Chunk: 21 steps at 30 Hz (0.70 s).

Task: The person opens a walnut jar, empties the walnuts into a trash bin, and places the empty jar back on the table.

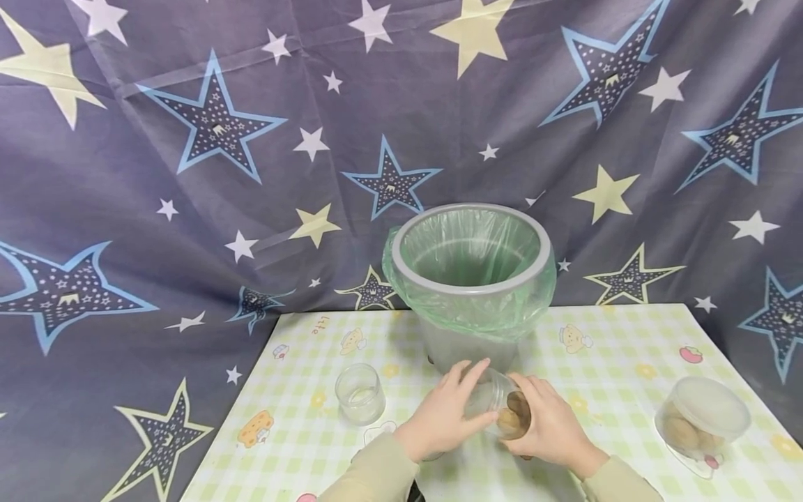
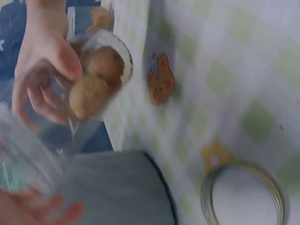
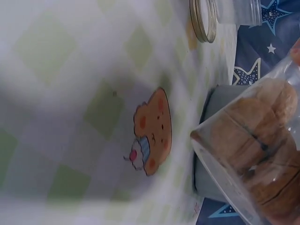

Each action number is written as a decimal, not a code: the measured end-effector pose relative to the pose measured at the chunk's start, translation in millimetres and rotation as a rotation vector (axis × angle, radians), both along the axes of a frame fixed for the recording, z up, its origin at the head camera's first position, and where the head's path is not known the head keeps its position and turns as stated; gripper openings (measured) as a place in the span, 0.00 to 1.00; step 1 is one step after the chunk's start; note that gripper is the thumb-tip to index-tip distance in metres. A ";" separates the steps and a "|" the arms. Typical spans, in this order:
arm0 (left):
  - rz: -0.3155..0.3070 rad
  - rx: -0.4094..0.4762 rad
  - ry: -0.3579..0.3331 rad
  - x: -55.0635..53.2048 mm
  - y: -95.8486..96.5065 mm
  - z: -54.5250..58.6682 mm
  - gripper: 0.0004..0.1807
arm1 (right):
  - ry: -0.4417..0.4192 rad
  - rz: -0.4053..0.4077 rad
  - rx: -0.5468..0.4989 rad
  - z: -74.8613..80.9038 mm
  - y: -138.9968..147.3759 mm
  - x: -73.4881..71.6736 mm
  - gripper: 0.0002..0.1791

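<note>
Between both hands is a clear plastic jar (image 1: 482, 399) lying tilted, with several round brown walnut-like pieces (image 1: 513, 418) gathered at its right end. My left hand (image 1: 444, 415) holds the left end, its thumb opposite the fingers. My right hand (image 1: 551, 422) grips round the right end. In the right wrist view the brown pieces (image 3: 251, 136) show large through the clear wall. The left wrist view has them (image 2: 96, 84) by the right hand's thumb. A round gold-rimmed lid (image 2: 241, 197) with a white middle lies on the table.
Just behind the hands stands a grey bin (image 1: 472, 348) with a green liner (image 1: 483, 314) folded over its rim. A clear container (image 1: 360, 395) stands to the left. At the right, a lidded tub (image 1: 702, 418) holds brown pieces. A star-patterned cloth (image 1: 263, 181) hangs behind the checked table (image 1: 301, 418).
</note>
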State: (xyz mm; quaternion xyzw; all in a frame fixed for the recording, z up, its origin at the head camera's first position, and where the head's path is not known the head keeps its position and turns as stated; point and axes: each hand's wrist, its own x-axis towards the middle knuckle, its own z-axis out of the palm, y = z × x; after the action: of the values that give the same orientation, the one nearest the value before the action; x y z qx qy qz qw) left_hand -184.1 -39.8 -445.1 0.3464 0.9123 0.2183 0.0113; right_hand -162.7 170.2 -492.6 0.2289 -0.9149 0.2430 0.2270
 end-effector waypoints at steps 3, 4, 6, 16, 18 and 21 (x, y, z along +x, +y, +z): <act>-0.153 -0.036 0.029 -4.0 -8.8 2.8 0.45 | 0.001 0.004 0.006 2.2 3.9 1.0 0.55; -0.206 -0.044 0.061 -5.2 -11.3 3.4 0.46 | 0.003 0.014 0.011 2.8 5.0 1.0 0.55; -0.304 -0.053 0.123 -6.8 -15.4 5.6 0.48 | 0.009 0.031 0.028 3.5 7.2 1.1 0.55; -0.495 -0.060 0.280 -12.8 -19.3 6.8 0.45 | 0.056 0.100 0.053 0.1 10.8 1.9 0.55; -0.495 -0.057 0.308 -14.0 -19.1 6.0 0.44 | 0.060 0.100 0.058 -0.4 11.0 2.0 0.55; -0.466 -0.044 0.313 -15.0 -18.9 5.0 0.43 | 0.066 0.097 0.064 -0.8 11.2 2.6 0.55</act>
State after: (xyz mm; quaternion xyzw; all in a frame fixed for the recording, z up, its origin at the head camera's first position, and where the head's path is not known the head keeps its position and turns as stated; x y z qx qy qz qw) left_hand -199.1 -58.7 -440.1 0.5760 0.8032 0.1337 -0.0721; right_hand -160.1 181.4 -493.4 0.2882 -0.9020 0.2168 0.2374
